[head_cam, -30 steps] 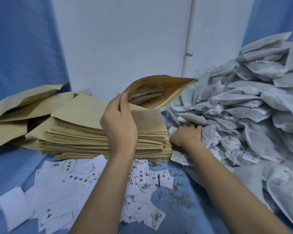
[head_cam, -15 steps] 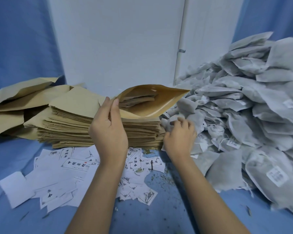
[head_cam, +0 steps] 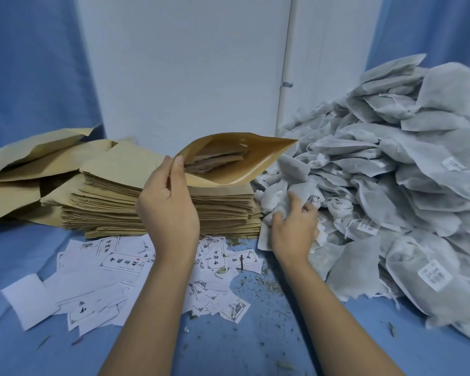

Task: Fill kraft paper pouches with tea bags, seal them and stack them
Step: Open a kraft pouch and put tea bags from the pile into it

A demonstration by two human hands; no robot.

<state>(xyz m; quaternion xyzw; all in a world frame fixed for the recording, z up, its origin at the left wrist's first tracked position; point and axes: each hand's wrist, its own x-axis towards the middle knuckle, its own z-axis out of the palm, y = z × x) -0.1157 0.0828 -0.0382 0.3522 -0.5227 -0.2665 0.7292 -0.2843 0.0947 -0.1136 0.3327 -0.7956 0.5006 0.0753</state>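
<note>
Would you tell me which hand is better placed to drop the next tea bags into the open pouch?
The right hand: it grips tea bags just beside the open pouch, which the left hand is busy holding.

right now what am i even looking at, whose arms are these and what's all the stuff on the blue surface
There is no machine here. One camera sits on a person's head and looks down at their two bare hands. The left hand pinches the rim of an open kraft pouch, which has some flat bags inside. The right hand grips a clump of tea bags at the edge of the big grey pile. On the blue cloth lie a stack of flat pouches, scattered printed labels and loose tea crumbs.
</note>
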